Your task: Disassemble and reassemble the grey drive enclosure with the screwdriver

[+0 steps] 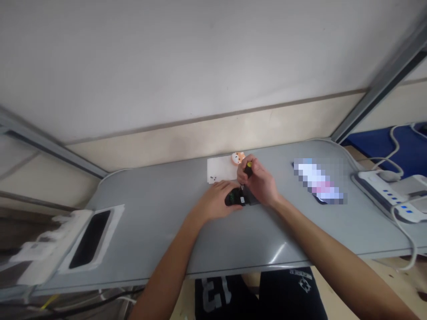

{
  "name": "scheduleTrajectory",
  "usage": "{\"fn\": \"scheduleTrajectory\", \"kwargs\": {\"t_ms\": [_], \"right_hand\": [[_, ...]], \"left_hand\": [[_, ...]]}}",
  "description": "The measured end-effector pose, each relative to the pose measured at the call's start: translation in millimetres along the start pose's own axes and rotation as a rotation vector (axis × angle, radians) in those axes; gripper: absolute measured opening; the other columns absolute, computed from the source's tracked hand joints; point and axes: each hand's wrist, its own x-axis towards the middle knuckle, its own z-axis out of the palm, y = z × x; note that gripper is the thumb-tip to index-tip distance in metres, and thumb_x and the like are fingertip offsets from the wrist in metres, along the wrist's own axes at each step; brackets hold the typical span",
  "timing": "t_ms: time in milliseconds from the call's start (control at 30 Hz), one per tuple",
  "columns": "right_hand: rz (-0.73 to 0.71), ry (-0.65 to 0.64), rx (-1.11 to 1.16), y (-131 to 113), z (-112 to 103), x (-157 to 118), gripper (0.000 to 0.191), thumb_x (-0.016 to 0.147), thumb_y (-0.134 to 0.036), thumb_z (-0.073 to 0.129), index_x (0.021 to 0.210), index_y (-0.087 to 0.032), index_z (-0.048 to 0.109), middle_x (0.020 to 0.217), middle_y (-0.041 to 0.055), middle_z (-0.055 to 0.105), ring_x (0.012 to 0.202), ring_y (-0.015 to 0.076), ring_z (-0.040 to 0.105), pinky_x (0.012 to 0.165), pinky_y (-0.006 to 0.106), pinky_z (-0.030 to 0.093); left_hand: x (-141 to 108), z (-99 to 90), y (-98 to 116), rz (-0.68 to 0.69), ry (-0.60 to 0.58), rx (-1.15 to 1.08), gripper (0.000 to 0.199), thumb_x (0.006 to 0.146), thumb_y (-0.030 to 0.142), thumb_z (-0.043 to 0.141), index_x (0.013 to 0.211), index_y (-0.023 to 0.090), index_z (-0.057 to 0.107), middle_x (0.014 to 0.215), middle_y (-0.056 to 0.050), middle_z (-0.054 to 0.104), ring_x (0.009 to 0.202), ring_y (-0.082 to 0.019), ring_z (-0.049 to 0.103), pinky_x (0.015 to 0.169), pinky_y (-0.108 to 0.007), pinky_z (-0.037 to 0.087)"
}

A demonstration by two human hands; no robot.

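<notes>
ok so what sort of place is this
Most likely an indoor desk or small workbench: a grey tabletop against a wall, a white power strip at its right end, and a yellow-and-black tool in the right hand.

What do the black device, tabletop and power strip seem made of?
Black device: probably plastic, from its dark body; finish too small to judge.
Tabletop: smooth grey, perhaps laminate; a bright reflection near the front edge suggests some gloss.
Power strip: likely satin white plastic, given its rounded edges.
</notes>
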Motion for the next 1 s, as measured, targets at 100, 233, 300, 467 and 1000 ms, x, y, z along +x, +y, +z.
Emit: {"fn": "scheduleTrajectory", "kwargs": {"t_ms": [100, 233, 300, 467, 1000], "right_hand": [[-0.038, 0.04, 0.007, -0.8, 0.6, 0.7, 0.031, 0.092, -0.051, 0.063, 0.085, -0.024, 0.053, 0.069, -0.001, 0.041, 0.061, 0.0146, 0.035, 0.059, 0.029, 0.03], [-0.018, 0.009, 0.02, 1.3, -1.3, 0.1, 0.029, 0.095, -0.051, 0.06, 0.086, -0.024, 0.053, 0.069, -0.0008, 0.042, 0.062, 0.015, 0.036, 0.061, 0.03, 0.032], [-0.004, -0.025, 0.023, 3.1, -3.6, -0.1, 0.028, 0.097, -0.049, 0.056, 0.087, -0.023, 0.055, 0.069, -0.0007, 0.042, 0.062, 0.0148, 0.036, 0.062, 0.03, 0.032], [-0.037, -0.003, 0.038, 7.0, -7.7, 1.2, 0.027, 0.099, -0.047, 0.055, 0.088, -0.022, 0.056, 0.072, -0.0003, 0.044, 0.063, 0.0142, 0.037, 0.062, 0.03, 0.031], [-0.045, 0.134, 0.192, -16.2, -3.2, 5.8, 0.034, 0.102, -0.052, 0.047, 0.084, -0.024, 0.055, 0.069, -0.0012, 0.033, 0.061, 0.015, 0.036, 0.06, 0.029, 0.04]], "left_hand": [[-0.3, 0.4, -0.7, 0.005, 0.01, -0.016, 0.051, 0.081, 0.038, 0.084, 0.125, 0.029, 0.06, 0.13, -0.003, 0.068, 0.123, -0.027, 0.061, 0.11, -0.045, 0.044], [-0.3, -0.7, -2.4, -0.018, 0.007, -0.026, 0.048, 0.082, 0.038, 0.082, 0.124, 0.028, 0.061, 0.129, -0.005, 0.068, 0.121, -0.029, 0.061, 0.108, -0.047, 0.045], [-0.1, -1.7, -3.0, -0.017, 0.002, -0.027, 0.047, 0.083, 0.038, 0.082, 0.123, 0.028, 0.062, 0.128, -0.005, 0.068, 0.121, -0.029, 0.061, 0.107, -0.047, 0.045], [0.3, -3.0, -2.8, 0.023, -0.003, -0.022, 0.048, 0.082, 0.037, 0.082, 0.123, 0.027, 0.06, 0.126, -0.005, 0.068, 0.12, -0.028, 0.062, 0.107, -0.046, 0.045], [2.0, 2.5, -24.0, 0.163, 0.193, -0.018, 0.006, 0.096, 0.021, 0.064, 0.097, 0.022, 0.069, 0.112, -0.006, 0.071, 0.106, -0.02, 0.066, 0.096, -0.04, 0.053]]}}
